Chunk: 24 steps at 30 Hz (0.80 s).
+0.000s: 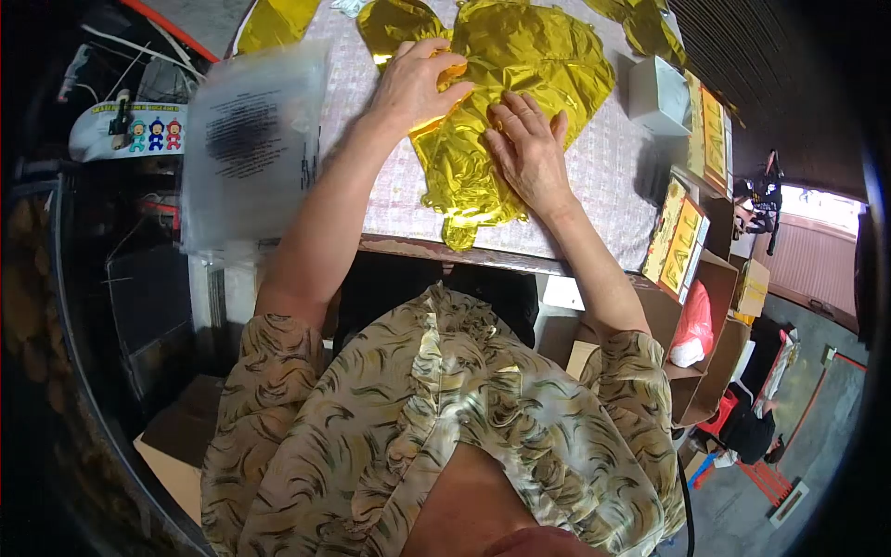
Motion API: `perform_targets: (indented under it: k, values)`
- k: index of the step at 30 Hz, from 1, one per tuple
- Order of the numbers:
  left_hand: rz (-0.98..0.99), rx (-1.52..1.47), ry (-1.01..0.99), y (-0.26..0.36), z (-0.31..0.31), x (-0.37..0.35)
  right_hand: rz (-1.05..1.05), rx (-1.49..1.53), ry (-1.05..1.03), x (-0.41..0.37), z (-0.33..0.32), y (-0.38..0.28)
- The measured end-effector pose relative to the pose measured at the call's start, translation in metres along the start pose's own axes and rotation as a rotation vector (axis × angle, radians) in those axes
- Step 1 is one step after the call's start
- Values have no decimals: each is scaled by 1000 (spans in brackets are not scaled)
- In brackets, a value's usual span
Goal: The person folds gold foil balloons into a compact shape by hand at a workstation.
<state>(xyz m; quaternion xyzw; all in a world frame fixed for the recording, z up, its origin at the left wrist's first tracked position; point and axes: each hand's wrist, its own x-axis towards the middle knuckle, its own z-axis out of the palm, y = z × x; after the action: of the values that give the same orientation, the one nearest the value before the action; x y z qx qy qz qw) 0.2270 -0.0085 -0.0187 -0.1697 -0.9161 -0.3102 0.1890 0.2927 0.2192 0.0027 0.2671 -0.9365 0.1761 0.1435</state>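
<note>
A flat, crinkled gold foil balloon (534,70) lies on the cloth-covered table, its narrow tab pointing toward me at the front edge. My left hand (418,84) rests at the balloon's left side, fingers curved over the foil and thumb apart from them. On the foil's lower right part, my right hand (534,153) lies with its fingers stretched out and touching the surface. Neither hand shows a grip on the foil. Another piece of gold foil (394,28) lies at the upper left, partly behind my left hand.
Clear plastic bags with printed text (246,139) lie at the table's left edge. More gold foil (274,26) lies at the far left corner. A white box (659,96) and cartons marked "FALL" (677,237) line the right edge. An open cardboard box (710,376) stands below.
</note>
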Motion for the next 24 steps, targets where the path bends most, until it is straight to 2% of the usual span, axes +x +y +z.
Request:
perform_targets:
  k: [24]
  values:
    - [-18,-15,-38,3,-4,1,23,29,29,2,-6,0]
